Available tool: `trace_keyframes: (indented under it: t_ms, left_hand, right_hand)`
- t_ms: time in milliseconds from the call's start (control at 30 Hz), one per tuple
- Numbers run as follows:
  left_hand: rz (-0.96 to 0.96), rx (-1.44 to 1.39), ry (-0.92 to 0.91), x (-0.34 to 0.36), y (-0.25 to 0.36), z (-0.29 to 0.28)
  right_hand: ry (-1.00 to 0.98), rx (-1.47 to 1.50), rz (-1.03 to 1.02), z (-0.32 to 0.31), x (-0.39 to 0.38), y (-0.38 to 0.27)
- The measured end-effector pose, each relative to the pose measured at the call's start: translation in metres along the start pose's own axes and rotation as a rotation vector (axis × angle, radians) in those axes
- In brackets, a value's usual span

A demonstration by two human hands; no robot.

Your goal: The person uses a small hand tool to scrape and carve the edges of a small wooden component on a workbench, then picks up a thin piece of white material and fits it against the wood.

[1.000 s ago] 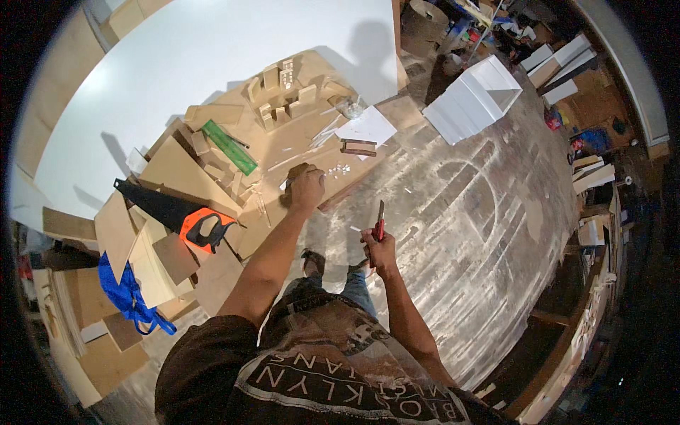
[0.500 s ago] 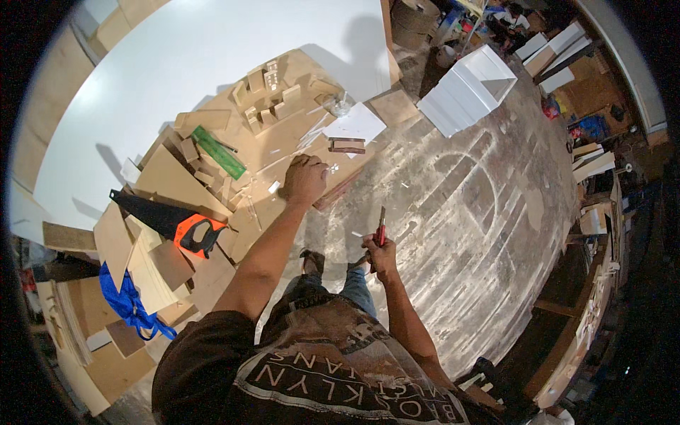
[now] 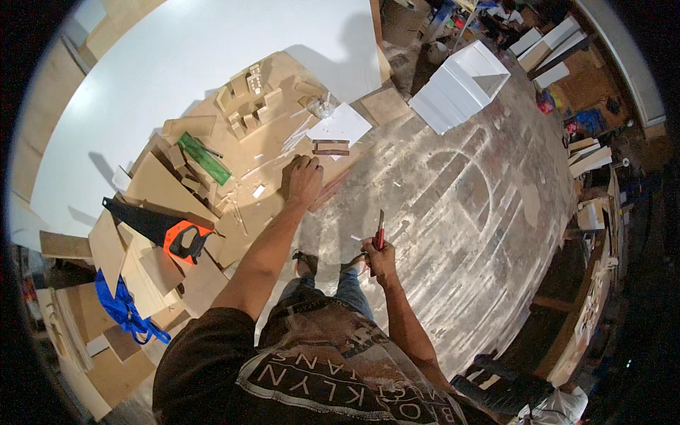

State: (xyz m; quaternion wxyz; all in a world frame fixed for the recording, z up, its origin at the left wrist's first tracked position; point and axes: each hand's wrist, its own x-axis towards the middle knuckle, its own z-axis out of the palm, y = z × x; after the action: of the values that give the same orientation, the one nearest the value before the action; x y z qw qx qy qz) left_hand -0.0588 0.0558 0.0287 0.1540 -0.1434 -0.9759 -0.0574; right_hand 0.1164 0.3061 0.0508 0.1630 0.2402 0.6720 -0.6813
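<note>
While the right hand [image 3: 381, 260] clasps a utility knife [image 3: 380, 234], the left hand [image 3: 304, 183] hides whether it pinches anything; white strips [image 3: 293, 142] look cut, lying loose.

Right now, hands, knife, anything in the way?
Right hand gripping red knife, blade out. Left hand over board, grasp unclear. Orange-handled saw apart from both.
</note>
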Motion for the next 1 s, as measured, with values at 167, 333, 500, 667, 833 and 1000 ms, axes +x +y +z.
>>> trace_keyframes:
  t_ms: [167,333,500,667,833,1000]
  left_hand:
    - [-0.22,-0.218,0.173,0.001,0.005,-0.01]
    - [-0.563,-0.575,0.319,-0.031,-0.036,-0.016]
    - [-0.503,-0.571,0.26,-0.086,-0.039,-0.014]
    - [-0.294,-0.325,0.172,-0.087,-0.025,-0.019]
    - [-0.201,-0.075,0.185,-0.078,-0.028,-0.019]
    - [-0.264,-0.131,0.233,-0.078,-0.029,-0.019]
  right_hand:
    - [-0.048,0.016,-0.023,-0.009,0.003,0.001]
    - [-0.046,-0.013,-0.013,-0.004,0.011,-0.001]
    - [-0.066,-0.063,-0.009,0.012,0.01,-0.008]
    - [-0.118,-0.119,-0.023,0.026,0.014,-0.01]
    - [-0.135,-0.169,-0.049,0.034,0.009,-0.01]
    - [-0.1,-0.201,-0.024,0.036,-0.002,-0.013]
